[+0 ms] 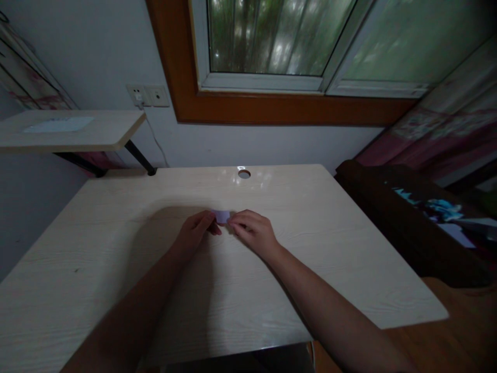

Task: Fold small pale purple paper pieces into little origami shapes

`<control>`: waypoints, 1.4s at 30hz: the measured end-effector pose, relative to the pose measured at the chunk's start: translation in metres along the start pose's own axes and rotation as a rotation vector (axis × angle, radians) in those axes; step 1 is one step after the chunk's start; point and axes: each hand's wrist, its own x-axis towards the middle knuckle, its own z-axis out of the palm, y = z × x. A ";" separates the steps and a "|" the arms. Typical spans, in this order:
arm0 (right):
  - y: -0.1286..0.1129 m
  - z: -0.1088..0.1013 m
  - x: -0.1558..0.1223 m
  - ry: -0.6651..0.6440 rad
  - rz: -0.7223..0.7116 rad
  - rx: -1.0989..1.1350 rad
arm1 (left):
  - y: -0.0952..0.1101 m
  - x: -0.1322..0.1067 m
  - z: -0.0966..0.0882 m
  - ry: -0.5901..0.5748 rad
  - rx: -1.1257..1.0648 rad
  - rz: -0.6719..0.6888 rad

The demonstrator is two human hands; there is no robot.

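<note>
Near the middle of the pale wood-grain desk (310, 248), a small light-purple piece of paper (221, 216) is stretched between my two hands. My left hand (198, 228) pinches its left end, with the thumb on top and the other fingers curled below. At the right end, my right hand (253, 230) pinches the paper between thumb and forefinger. The paper looks flat and faces me; whether it has folds is too small to tell. Both hands are just over the desk surface, and a shadow falls around the left arm.
A raised shelf (128, 129) on black legs stands at the back left, with a paper sheet (60, 124) on it. A round cable hole (244, 174) lies near the back edge. Wall sockets (147, 96) hold a white cord. Dark furniture (396, 217) with items stands at right.
</note>
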 end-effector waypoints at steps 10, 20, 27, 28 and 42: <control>-0.002 0.002 0.002 -0.086 -0.053 -0.007 | -0.004 0.003 0.001 0.037 0.062 0.005; -0.002 -0.001 0.004 -0.039 0.050 0.023 | -0.007 0.002 0.000 -0.043 -0.066 -0.007; 0.000 0.003 0.004 -0.135 0.012 0.137 | 0.003 0.000 0.001 -0.150 -0.047 -0.038; -0.001 0.003 0.004 -0.139 0.017 0.149 | 0.004 0.000 0.001 -0.162 -0.052 -0.044; 0.003 0.002 0.004 0.026 0.036 0.062 | -0.005 0.005 0.004 -0.091 -0.269 -0.050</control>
